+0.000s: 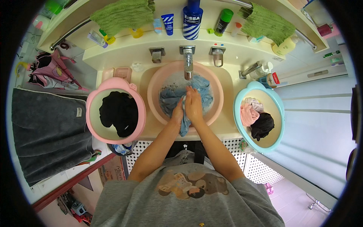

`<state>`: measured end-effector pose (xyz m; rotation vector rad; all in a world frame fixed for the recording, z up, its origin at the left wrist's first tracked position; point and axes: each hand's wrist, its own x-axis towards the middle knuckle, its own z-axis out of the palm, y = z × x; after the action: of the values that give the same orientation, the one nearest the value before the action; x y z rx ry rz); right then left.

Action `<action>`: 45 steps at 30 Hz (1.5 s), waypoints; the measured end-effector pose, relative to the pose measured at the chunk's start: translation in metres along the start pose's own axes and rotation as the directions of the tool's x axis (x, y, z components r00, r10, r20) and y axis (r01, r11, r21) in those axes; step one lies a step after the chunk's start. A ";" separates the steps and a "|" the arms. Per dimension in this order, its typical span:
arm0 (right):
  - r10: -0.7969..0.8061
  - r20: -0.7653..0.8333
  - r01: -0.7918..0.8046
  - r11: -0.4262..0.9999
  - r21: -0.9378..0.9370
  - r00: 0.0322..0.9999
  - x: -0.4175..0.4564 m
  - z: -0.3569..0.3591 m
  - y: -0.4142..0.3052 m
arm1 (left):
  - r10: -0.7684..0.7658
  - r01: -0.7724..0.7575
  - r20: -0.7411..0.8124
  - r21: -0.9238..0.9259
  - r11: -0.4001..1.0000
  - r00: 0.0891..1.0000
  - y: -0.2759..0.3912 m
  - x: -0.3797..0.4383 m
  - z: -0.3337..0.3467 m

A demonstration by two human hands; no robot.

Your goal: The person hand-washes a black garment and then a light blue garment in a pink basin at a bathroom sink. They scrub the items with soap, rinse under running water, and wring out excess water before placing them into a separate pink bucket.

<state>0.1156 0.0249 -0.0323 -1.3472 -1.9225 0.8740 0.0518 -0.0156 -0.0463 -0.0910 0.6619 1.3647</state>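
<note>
A light blue wet garment (173,98) lies in soapy water inside a pink plastic basin (154,109), which sits in the sink under the chrome faucet (188,63). Over the basin's near half, my left hand (177,112) and my right hand (193,105) are pressed together with part of the cloth between their palms. A tail of the blue fabric hangs below them over the basin's near rim. The fingers of my right hand are nearly straight and point towards the faucet; those of my left hand are partly hidden behind it.
At the left, a pink-rimmed basin (143,113) holds black clothing (119,113). At the right, a blue-rimmed basin (236,113) holds pink (249,115) and black garments (263,126). Bottles and tubes line the ledge behind the faucet, below green towels (123,15). A grey towel (51,133) hangs far left.
</note>
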 end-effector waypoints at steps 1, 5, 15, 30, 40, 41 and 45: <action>0.077 -0.006 -0.077 0.997 -0.031 0.997 0.005 0.002 0.003 | -0.004 0.006 -0.100 0.017 1.000 0.995 0.001 -0.003 0.003; 0.305 0.151 -0.307 0.952 -0.016 0.940 0.022 -0.017 0.005 | 0.092 -0.052 -0.315 0.133 0.990 0.945 -0.011 0.008 -0.022; 0.011 0.135 -0.096 0.757 0.646 0.991 -0.020 -0.002 -0.032 | 0.138 0.023 -0.344 0.425 0.905 0.929 0.019 0.018 -0.022; 0.004 0.571 -0.571 0.026 0.821 0.821 0.060 0.034 -0.105 | 0.247 -0.245 -0.423 0.059 0.968 0.872 0.033 -0.036 -0.022; -0.079 0.739 -0.296 0.884 0.363 0.670 0.170 0.210 -0.112 | 0.236 -0.137 -0.431 0.248 0.959 0.871 0.033 -0.039 0.005; -0.100 0.702 -0.192 0.926 0.325 0.705 0.173 0.218 -0.100 | 0.233 -0.120 -0.414 0.280 0.953 0.880 0.033 -0.037 0.001; -0.162 0.702 0.046 0.982 0.181 0.694 0.155 0.177 -0.110 | 0.203 -0.141 -0.320 0.205 0.968 0.925 0.035 -0.033 -0.039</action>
<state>-0.1282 0.1153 -0.0295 -0.8334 -2.4000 1.6283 0.0025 -0.0536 -0.0511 -0.1280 1.1023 1.4670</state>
